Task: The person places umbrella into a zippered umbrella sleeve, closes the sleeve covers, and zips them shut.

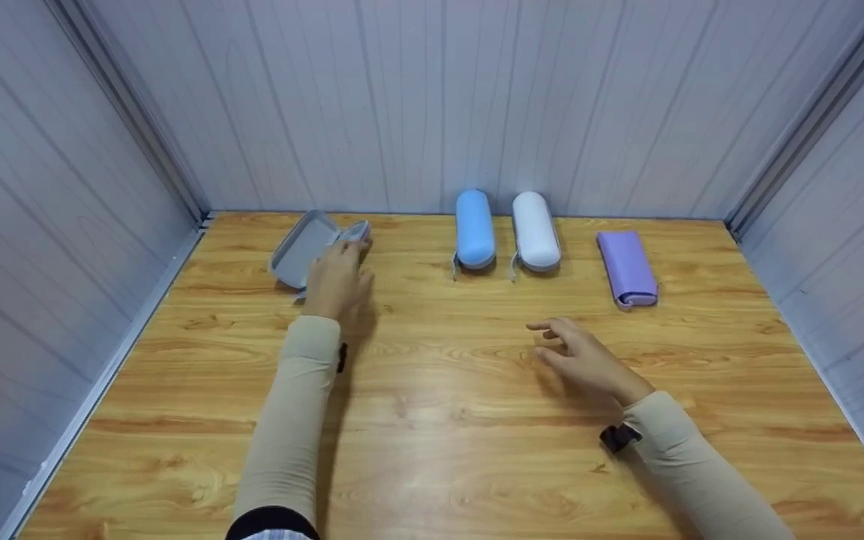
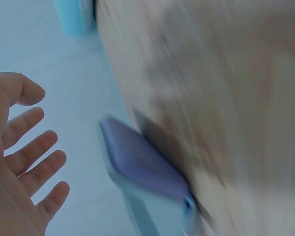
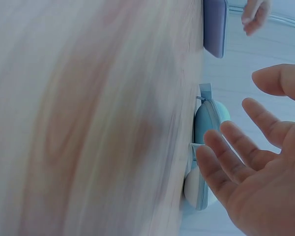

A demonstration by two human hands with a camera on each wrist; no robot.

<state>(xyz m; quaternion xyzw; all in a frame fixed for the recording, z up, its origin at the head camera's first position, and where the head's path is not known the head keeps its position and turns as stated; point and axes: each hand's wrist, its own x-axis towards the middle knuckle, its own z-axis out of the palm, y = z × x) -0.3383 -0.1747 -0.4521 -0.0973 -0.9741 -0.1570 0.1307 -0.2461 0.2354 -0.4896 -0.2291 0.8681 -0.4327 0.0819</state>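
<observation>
An unfolded eyeglass case, grey inside, lies at the back left of the table; its outside looks purple in the left wrist view. My left hand reaches over its right part in the head view. Seen from the left wrist, that hand has its fingers spread and slightly bent, with a gap to the blurred case. My right hand hovers above the table, holding nothing, its fingers loosely bent. Beyond it stand a blue eyeglass case and a white eyeglass case, both zipped.
To the right lies a purple folded eyeglass case. The wooden table is bounded by a pale back wall and by side walls at left and right. Short zipper straps hang from the blue and white cases.
</observation>
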